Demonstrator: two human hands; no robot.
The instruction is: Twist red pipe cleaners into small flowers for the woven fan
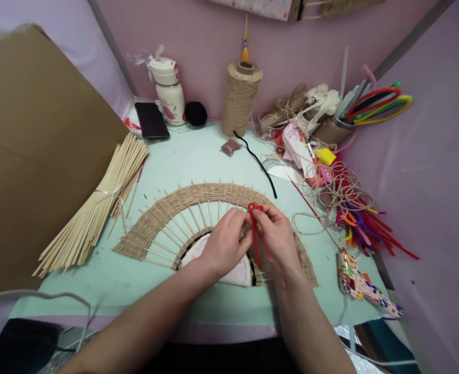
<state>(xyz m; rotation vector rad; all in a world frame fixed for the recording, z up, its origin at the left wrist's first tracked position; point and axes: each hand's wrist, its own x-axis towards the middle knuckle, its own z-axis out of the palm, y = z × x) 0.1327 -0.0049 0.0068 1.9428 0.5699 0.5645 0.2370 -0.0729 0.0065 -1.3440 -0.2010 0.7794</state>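
Observation:
Both hands meet over the right half of a fan-shaped weaving (pixel 214 191) made of twine on thin sticks. Between them is a red pipe cleaner (pixel 256 236), bent into small loops at its top, with a straight tail hanging down. My right hand (pixel 277 234) pinches it just under the loops. My left hand (pixel 229 236) is closed with its fingertips at the loops' left side; its fingers partly hide what they grip. Below the hands, a pale cloth half-circle (pixel 198 252) with a black edge forms the fan's centre.
A bundle of sticks (pixel 97 208) lies at left beside a cardboard sheet (pixel 38 145). Behind stand a bottle (pixel 170 98), a phone (pixel 151 120) and a twine spool (pixel 241 98). A black pipe cleaner (pixel 258 163) lies beyond the fan. Tangled twine (pixel 338 189) and coloured pipe cleaners (pixel 373 221) crowd the right.

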